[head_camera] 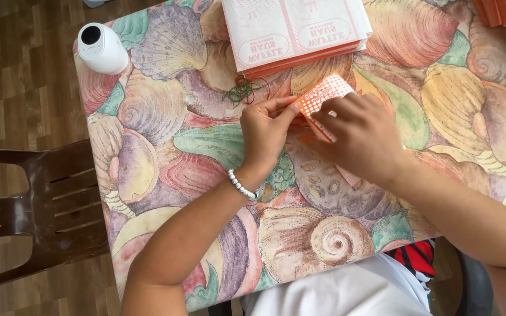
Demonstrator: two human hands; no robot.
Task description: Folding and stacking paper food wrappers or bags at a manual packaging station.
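A small square table [165,146] fills most of the view, covered with a cloth printed with large seashells in pink, green, purple and tan. Under and around it lies a dark wood-plank floor [24,70]. A brown plastic chair [36,205] stands on the floor just beside the table's left edge.

Near the middle of the table, both hands meet on a small paper piece [322,95] with an orange pattern of white dots. The left hand [266,131] pinches the paper's left edge between thumb and fingertips; a white bead bracelet [241,186] circles its wrist. The right hand [364,137] lies over the paper's lower right part, fingers closed down on it, so both hands are clamped on the paper. The part of the paper under the right hand is hidden.

Just beyond the paper, toward the table's far edge, sits a stack of flat white and orange printed sheets [297,32]. A loose tangle of green and red rubber bands [242,90] lies between that stack and the left hand. At the table's far left corner stands a small white round device [101,48]. More orange sheets [502,11] show at the far right corner.
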